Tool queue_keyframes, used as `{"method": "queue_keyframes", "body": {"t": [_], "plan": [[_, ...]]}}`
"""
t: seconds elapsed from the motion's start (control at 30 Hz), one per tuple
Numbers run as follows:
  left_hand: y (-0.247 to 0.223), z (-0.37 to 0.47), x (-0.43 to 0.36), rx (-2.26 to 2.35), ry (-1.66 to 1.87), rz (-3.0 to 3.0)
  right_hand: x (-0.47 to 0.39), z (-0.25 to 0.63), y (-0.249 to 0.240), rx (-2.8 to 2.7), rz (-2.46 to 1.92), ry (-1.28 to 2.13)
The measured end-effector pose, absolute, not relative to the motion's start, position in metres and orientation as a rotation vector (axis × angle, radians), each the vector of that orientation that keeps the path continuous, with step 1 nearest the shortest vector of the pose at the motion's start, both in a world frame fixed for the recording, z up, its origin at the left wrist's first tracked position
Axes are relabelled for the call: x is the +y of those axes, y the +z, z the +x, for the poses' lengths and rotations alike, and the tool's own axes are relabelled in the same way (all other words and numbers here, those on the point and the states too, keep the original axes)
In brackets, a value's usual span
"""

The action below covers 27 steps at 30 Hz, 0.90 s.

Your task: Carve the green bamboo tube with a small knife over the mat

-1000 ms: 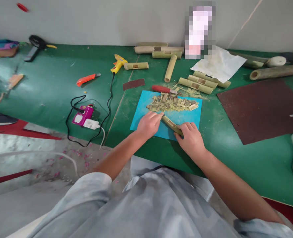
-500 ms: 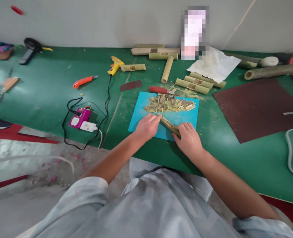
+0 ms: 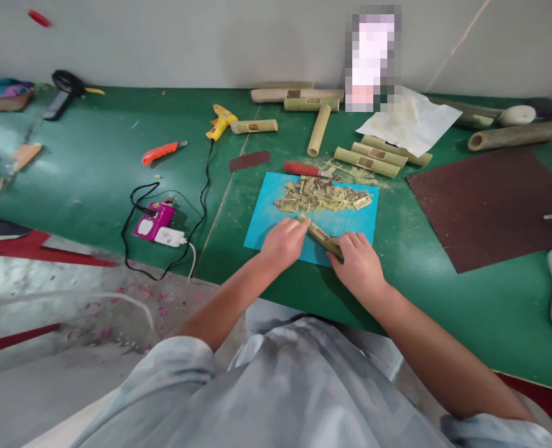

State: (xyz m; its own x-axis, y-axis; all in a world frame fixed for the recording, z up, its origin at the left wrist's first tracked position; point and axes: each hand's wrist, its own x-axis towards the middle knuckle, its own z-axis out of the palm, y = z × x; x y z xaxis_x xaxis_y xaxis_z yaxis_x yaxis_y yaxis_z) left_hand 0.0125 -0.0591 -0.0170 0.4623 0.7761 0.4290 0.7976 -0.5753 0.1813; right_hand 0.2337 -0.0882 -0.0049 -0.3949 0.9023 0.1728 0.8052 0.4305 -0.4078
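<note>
A short bamboo tube [image 3: 321, 234] with a rectangular slot cut in its upper side lies slantwise over the front of a blue sheet [image 3: 257, 227]. My left hand [image 3: 285, 242] is closed on its far left end, and my right hand [image 3: 357, 258] grips the near right end. The slot shows between the two hands. Just beyond the tube, a heap of bamboo chips and shavings [image 3: 322, 198] covers the back half of the sheet. A red-handled knife [image 3: 304, 168] rests at the sheet's back edge, its blade partly among the shavings.
Slotted bamboo pieces [image 3: 366, 162] lie behind the sheet, near white paper [image 3: 409, 121]. To the left are a yellow glue gun [image 3: 220, 123], an orange utility knife [image 3: 163, 152] and a purple power adapter [image 3: 155, 221] with a looping cord. A brown sheet [image 3: 490, 205] covers the right.
The whole view has shifted slightly, so things on the table appear a little farther right. Both hands keep hold of the bamboo tube, whose far end shows slightly more past my left fingers.
</note>
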Motion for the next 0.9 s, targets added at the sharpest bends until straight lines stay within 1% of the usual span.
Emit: {"method": "queue_keyframes", "body": {"t": [0.47, 0.77, 0.9], "plan": [[-0.0125, 0.0141, -0.0659, -1.417, -0.693, -2.712, -0.0891, 0.2334, -0.0036, -2.331, -1.451, 0.343], [-0.0136, 0.0138, -0.0633, -1.387, -0.748, -2.704, -0.0889, 0.2338, -0.0031, -2.330, -1.461, 0.316], [-0.0151, 0.0147, -0.0658, -1.456, -0.794, -2.629, -0.0887, 0.2341, -0.0027, -2.328, -1.458, 0.324]]}}
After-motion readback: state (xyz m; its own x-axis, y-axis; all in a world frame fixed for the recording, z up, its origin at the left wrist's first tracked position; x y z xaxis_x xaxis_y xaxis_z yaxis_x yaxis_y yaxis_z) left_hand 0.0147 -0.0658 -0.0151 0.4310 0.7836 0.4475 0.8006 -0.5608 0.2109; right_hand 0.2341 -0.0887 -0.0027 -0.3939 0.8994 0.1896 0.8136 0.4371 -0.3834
